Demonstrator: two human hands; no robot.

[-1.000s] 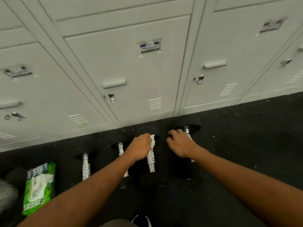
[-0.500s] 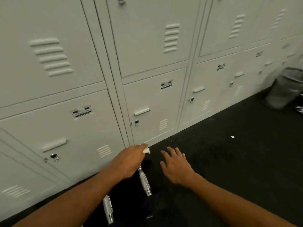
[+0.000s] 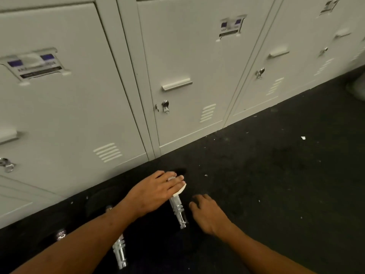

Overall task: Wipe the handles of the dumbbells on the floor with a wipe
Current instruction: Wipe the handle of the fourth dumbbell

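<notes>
Black dumbbells with chrome handles lie on the dark floor in front of the lockers. My left hand [image 3: 156, 191] presses a white wipe [image 3: 180, 189] onto the far end of one chrome handle [image 3: 178, 210], fingers wrapped over it. To the right of that handle, my right hand [image 3: 207, 214] rests low with its fingers apart and nothing in it. A second chrome handle [image 3: 119, 252] shows under my left forearm. A third handle [image 3: 61, 234] is blurred at the lower left. The black heads are hard to tell from the floor.
A row of grey metal lockers [image 3: 187, 56] with latches stands right behind the dumbbells. Dark speckled floor [image 3: 276, 175] stretches to the right, with small white scraps on it. A pale object [image 3: 358, 89] sits at the far right edge.
The view has swung down and closer to the floor. My left hand still holds the wipe at the handle's far end. My right hand has dropped lower beside the handle.
</notes>
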